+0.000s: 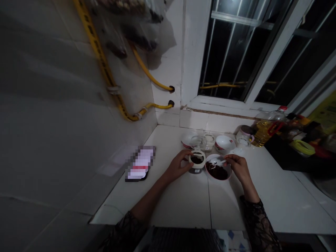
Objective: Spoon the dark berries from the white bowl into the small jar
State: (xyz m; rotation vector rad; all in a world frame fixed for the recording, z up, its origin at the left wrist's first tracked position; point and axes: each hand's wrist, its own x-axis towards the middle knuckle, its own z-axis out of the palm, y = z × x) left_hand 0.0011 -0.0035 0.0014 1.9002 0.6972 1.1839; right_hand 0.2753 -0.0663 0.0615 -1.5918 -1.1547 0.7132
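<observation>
My left hand [181, 165] grips the rim and side of a small jar [196, 170] with a pale rim and dark contents; its clear lid [198, 142] appears tipped back behind it. Beside the jar on the right stands a white bowl [229, 174] holding dark brown, crumbly stuff [218, 171]. My right hand [237, 166] pinches the handle of a small white spoon [219, 162], whose head dips over the bowl. What the dark stuff is, I cannot tell.
Behind are another white bowl [225, 143], a jar with white contents [209, 140] and a glass jar [244, 135]. An oil bottle [262, 131] stands right, near a dark box [279, 150] of condiments. A phone [141, 162] lies left; a yellow pipe [115, 94] runs along the wall.
</observation>
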